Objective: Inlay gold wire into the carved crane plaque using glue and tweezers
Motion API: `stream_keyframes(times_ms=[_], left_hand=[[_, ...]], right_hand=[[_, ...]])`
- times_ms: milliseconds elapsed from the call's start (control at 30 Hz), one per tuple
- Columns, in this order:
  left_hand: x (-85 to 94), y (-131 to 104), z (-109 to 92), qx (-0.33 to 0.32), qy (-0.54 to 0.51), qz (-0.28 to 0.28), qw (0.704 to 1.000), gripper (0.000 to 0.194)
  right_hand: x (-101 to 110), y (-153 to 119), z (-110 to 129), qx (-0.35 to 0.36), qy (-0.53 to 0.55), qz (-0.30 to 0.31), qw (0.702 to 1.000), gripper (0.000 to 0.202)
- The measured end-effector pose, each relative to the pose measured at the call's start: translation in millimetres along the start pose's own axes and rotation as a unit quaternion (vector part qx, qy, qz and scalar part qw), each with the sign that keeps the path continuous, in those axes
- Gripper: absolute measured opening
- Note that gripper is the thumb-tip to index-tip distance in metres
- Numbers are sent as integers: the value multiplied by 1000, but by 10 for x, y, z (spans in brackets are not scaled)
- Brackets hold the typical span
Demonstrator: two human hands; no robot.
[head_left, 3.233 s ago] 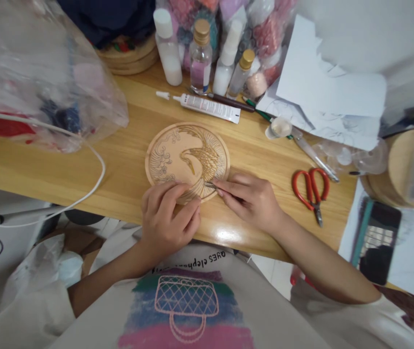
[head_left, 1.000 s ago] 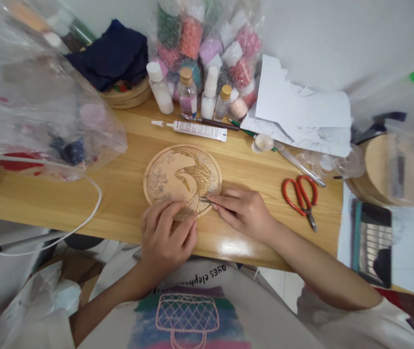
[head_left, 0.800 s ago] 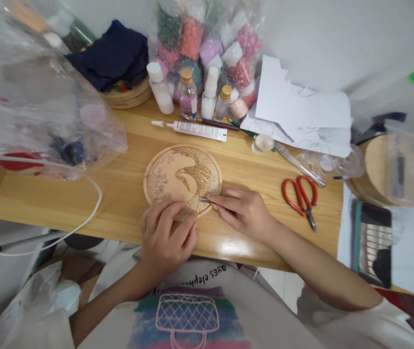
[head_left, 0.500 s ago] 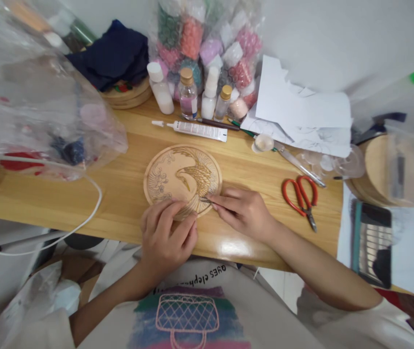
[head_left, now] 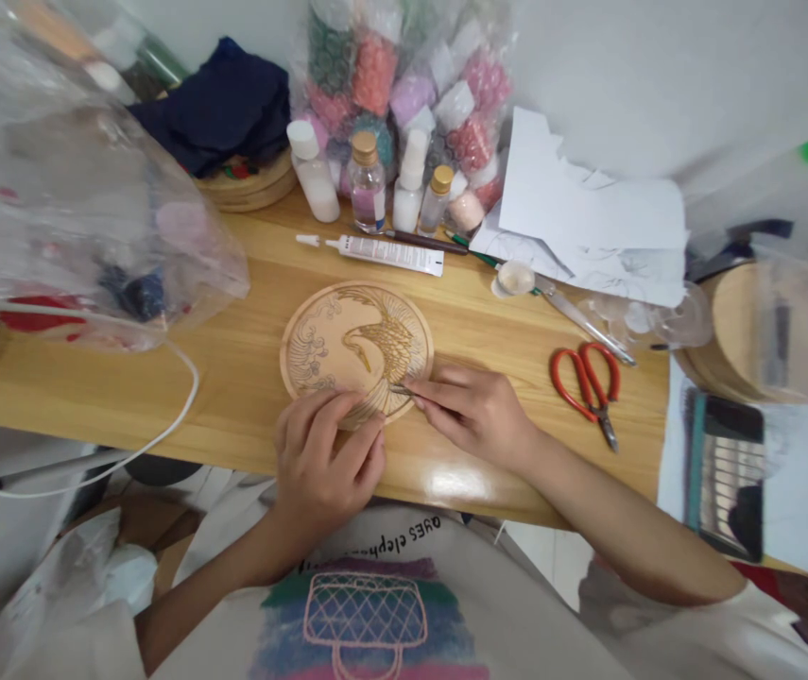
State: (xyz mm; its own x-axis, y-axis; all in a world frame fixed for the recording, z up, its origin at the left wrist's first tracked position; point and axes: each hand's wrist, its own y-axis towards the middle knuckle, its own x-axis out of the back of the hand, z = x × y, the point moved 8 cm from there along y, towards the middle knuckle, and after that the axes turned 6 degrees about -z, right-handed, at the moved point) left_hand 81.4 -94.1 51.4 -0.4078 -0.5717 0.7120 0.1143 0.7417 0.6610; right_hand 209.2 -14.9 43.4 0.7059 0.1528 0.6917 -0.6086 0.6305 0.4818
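A round wooden disc (head_left: 325, 349) lies on the table before me, bearing a crane design outlined in gold-coloured wire and printed lines. My left hand (head_left: 329, 449) rests on its lower left edge, fingers bent and thumb tip pressing near the bottom rim. From the right, my right hand (head_left: 478, 411) pinches a thin dark pair of tweezers (head_left: 404, 390), whose tips touch the lower right of the design. Whether a wire is caught between the tips is too small to tell. Red-handled pliers (head_left: 592, 392) lie apart, to the right of my right hand.
Behind the disc lie a white glue tube (head_left: 393, 255) and a row of small bottles (head_left: 368, 189). A bag of coloured jars (head_left: 410, 76) stands at the wall. Papers (head_left: 588, 227), a phone (head_left: 726, 472) and a plastic bag (head_left: 92, 189) flank the work.
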Motion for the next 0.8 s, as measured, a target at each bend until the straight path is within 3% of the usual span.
stream_keyframes(times_ms=[800], left_hand=[[0,-3,4,3,-4,-1,1000,17]], right_hand=[[-10,-5,-17,-8,6,8,1000,21]])
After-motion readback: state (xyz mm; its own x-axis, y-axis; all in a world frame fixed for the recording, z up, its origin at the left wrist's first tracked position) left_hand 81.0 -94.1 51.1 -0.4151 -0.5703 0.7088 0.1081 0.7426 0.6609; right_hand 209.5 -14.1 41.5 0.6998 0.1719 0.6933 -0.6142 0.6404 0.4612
